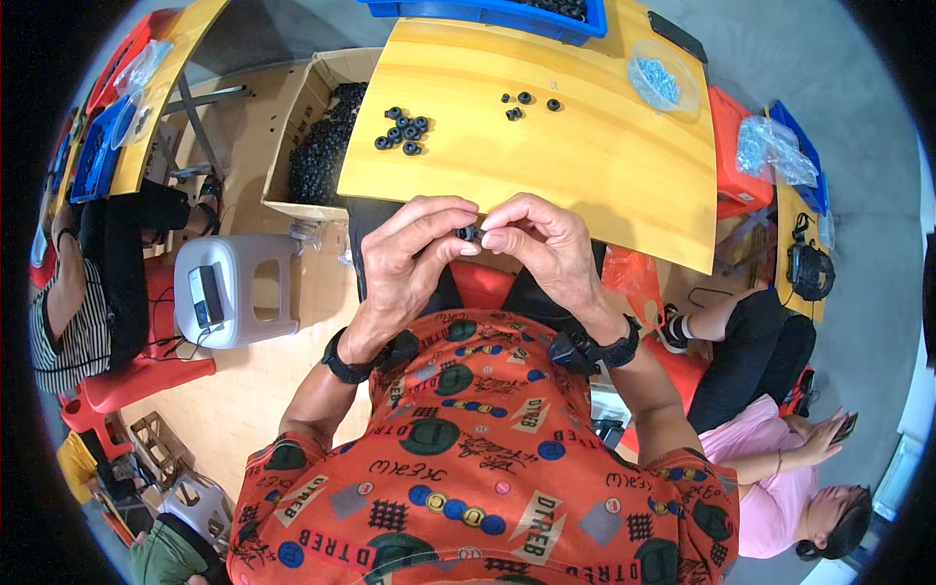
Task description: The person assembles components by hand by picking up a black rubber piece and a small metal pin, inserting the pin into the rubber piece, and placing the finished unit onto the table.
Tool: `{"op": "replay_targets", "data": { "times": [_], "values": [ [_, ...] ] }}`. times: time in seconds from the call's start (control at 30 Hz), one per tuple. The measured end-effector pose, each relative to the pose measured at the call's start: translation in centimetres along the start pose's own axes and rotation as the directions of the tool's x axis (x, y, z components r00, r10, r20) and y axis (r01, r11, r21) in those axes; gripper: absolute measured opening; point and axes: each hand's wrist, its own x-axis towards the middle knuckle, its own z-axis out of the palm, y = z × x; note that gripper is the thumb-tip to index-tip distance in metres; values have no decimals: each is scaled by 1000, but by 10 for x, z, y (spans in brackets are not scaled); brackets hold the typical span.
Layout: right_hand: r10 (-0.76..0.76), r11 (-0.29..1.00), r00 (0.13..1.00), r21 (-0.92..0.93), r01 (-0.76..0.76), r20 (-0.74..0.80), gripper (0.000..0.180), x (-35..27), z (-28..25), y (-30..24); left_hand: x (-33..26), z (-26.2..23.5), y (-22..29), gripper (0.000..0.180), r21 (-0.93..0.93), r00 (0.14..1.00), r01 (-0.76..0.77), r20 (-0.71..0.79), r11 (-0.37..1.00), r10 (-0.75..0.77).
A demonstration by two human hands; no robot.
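Observation:
Both my hands meet just off the near edge of the yellow table. Between thumb and fingers, my left hand pinches a small black round part. My right hand is pinched close against the same part from the other side; its fingertips hide whatever they hold. On the table ahead and to the left lies a cluster of black ring-like parts. A few smaller loose black pieces are scattered further right.
A blue tray with black pieces stands at the table's far edge. Right of it sits a clear bowl of light-blue small pieces. A cardboard box of black parts is at the left. People sit on both sides; a white stool stands left.

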Motion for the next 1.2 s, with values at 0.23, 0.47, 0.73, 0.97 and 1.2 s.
{"op": "replay_targets", "data": {
  "times": [0.23,0.47,0.73,0.97,1.2],
  "values": [
    [60,997,995,-50,-56,78,10,3,-9,-7,0,-1,-2,26,-61,998,44,50,997,-41],
    [71,997,992,-13,-70,108,8,5,-8,-9,-6,3,-4,25,-171,992,122,43,978,-116],
    [147,989,979,-16,-147,139,7,5,-11,-6,-5,5,0,24,-36,996,69,56,997,-67],
    [162,981,973,76,-176,165,9,5,-14,-5,-6,5,-2,23,-174,977,204,92,963,-191],
    [144,970,977,175,-171,155,11,3,-12,-10,-7,8,-3,23,-305,960,280,102,910,-262]
  ]
}}
